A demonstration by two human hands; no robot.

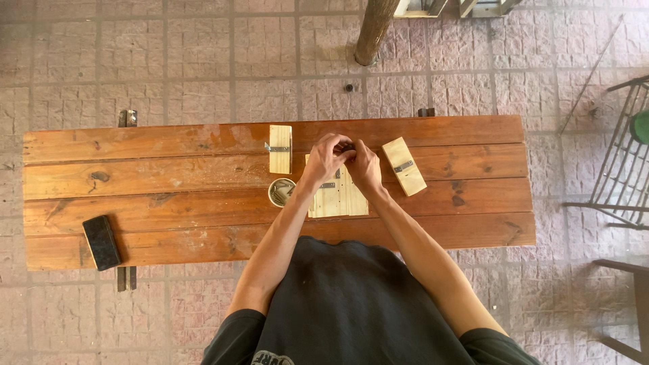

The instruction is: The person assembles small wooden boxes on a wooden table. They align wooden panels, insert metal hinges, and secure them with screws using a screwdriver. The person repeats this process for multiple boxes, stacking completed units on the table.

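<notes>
My left hand [326, 155] and my right hand [363, 164] meet over the far edge of a pale wooden board [336, 197] that lies flat in the middle of the wooden bench [169, 196]. Their fingertips pinch a small dark object; it is too small to tell what it is. A small metal bracket shows on the board just under my left wrist. A pale wooden block with a metal bracket [280, 149] lies to the left of my hands. Another such block [404, 166] lies tilted to the right.
A small round tin with metal bits [281, 192] sits left of the board. A black phone [101, 242] lies near the bench's front left. On the paved floor stand a wooden post [374, 30] behind the bench and metal chair frames [625, 162] at right.
</notes>
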